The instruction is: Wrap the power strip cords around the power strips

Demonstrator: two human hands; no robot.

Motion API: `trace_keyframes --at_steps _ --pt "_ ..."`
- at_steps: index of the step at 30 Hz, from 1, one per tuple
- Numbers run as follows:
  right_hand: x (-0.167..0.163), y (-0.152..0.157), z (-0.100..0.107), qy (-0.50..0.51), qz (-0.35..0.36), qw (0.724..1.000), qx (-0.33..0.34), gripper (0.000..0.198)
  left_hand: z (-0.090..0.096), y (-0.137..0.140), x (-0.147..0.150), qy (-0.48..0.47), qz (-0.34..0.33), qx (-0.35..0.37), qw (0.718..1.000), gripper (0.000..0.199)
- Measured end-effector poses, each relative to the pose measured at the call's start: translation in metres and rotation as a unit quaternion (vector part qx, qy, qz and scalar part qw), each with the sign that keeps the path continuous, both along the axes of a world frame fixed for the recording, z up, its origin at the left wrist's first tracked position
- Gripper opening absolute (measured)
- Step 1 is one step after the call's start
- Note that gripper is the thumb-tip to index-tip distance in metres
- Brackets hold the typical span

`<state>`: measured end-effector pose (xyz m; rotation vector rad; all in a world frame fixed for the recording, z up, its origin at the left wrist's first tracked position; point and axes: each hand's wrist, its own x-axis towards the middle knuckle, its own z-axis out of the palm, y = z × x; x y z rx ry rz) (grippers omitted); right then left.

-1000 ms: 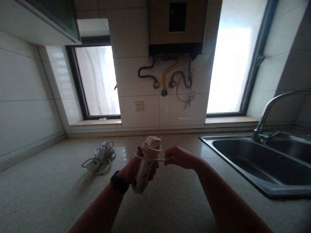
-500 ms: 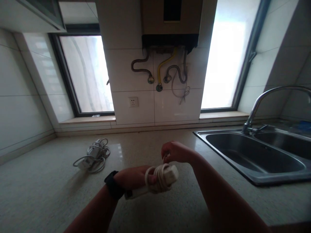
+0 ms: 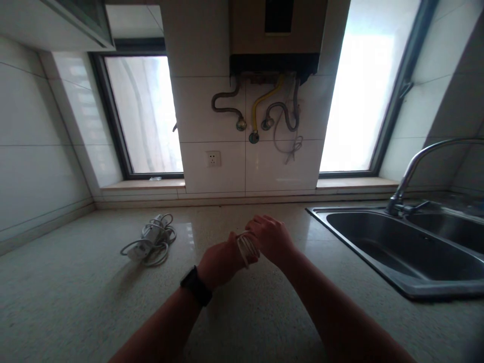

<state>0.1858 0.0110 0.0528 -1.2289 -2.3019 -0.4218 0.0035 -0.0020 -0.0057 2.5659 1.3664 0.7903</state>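
Note:
My left hand [image 3: 220, 263], with a dark watch [image 3: 195, 286] on its wrist, is closed around a white power strip whose body it mostly hides. Several loops of white cord [image 3: 247, 247] are wrapped about the strip and show between my two hands. At the right end of the bundle, my right hand [image 3: 273, 237] has its fingers bent over the cord; its fingertips are partly hidden. A second power strip [image 3: 151, 236], with its grey-white cord looped loosely over it, lies on the counter to the left.
A steel double sink [image 3: 372, 247] with a curved tap [image 3: 410, 169] is set into the counter [image 3: 86, 302] at right. On the back wall are a socket [image 3: 213, 159] and a water heater [image 3: 278, 35] with hoses beneath. Windows stand on both sides.
Both hands have come together, and the bundle has turned so its strip is now mostly hidden. My right hand has moved down onto the cord loops. The view has shifted slightly left.

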Motion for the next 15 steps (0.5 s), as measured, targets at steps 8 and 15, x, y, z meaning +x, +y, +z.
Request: trace_keyframes --at_steps 8,15 --pt "-0.008 0.004 -0.011 0.166 0.124 0.976 -0.073 0.017 0.004 0.007 -0.011 0.126 0.09 0.091 0.984 0.035" --pt "-0.008 0.009 -0.02 0.18 0.163 0.968 -0.063 0.026 0.004 0.008 -0.013 0.148 0.116 0.096 0.977 0.036"
